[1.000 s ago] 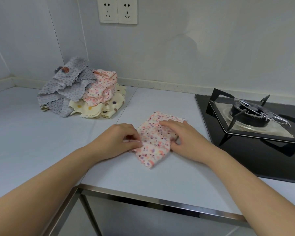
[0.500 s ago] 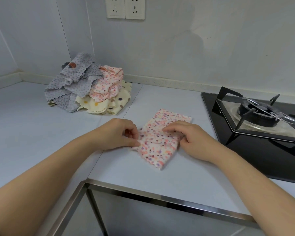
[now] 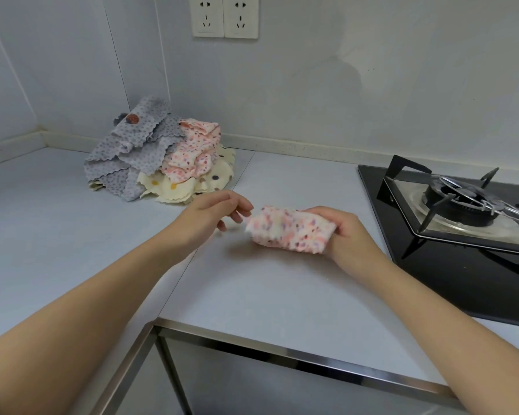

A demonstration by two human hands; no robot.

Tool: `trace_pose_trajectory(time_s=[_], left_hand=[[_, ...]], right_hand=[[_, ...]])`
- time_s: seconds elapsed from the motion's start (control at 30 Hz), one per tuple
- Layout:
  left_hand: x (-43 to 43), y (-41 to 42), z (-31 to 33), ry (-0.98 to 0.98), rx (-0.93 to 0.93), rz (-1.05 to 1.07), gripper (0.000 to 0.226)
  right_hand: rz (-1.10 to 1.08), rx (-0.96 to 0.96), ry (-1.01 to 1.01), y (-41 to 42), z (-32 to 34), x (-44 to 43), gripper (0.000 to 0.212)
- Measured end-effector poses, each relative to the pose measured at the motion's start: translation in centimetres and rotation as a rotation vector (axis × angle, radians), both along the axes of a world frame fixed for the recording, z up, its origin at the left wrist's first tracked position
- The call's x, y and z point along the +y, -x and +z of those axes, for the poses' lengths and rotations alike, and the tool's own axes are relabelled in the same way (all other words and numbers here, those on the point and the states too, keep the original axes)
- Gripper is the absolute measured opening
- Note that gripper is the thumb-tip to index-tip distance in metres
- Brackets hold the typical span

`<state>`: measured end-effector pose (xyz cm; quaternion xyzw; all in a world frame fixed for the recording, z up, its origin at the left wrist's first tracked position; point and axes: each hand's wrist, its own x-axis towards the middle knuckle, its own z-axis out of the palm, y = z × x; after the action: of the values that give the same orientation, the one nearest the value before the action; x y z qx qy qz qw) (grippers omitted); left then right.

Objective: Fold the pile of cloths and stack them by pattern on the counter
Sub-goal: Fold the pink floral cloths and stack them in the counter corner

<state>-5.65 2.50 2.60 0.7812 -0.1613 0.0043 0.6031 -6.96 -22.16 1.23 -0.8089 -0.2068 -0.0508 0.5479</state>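
Right hand (image 3: 346,232) grips folded pink cloth (image 3: 291,232) — left hand (image 3: 213,211) relaxed.

Right grip (image 3: 346,232) clutches cloth (image 3: 291,232); left grip (image 3: 213,214) hovers, seemingly loose.

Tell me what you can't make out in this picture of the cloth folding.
Head view:
- Folded pink floral cloth: motion blur hides its fold count.
- Right hand: fingers hidden behind that cloth.
- Pile of grey, pink and cream cloths: overlap hides the count.
- Black gas hob: cut by right edge.
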Motion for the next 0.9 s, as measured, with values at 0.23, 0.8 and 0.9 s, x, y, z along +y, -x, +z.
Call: trace_pose_trajectory(time_s=[0.23,0.8,0.9], left_hand=[[-1.6,1.2,0.4,-0.103,0.069,-0.168,0.043],[-3.8,1.8,0.5,0.028,0.303,-0.069,0.024],[-3.7,1.8,0.7,0.042,0.255,-0.084,0.029]], right_hand=[[-0.097,0.466,-0.439,-0.5,0.8,0.5,0.018],[-0.015,0.445,-0.470,0.5,1.5,0.6,0.015],[0.005,0.403,-0.444,0.7,1.7,0.5,0.014]])
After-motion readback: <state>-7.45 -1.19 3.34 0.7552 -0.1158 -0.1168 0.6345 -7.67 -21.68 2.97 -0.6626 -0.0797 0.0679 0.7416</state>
